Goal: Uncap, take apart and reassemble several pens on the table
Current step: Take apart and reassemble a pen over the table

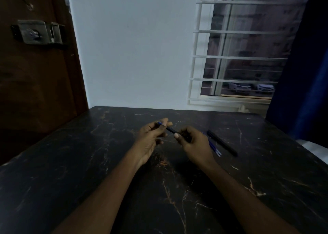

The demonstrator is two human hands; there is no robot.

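Left hand (150, 137): fingertips pinching the pen's (171, 130) blue end.
Right hand (193, 143): closed round its other end (pen bridges both).

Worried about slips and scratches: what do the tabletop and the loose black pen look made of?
Table: dark stone or stone-look laminate, with pale and orange veins and a faint sheen; which of the two is unclear. Black pen: probably matte plastic, uniformly dark with no metallic glint.
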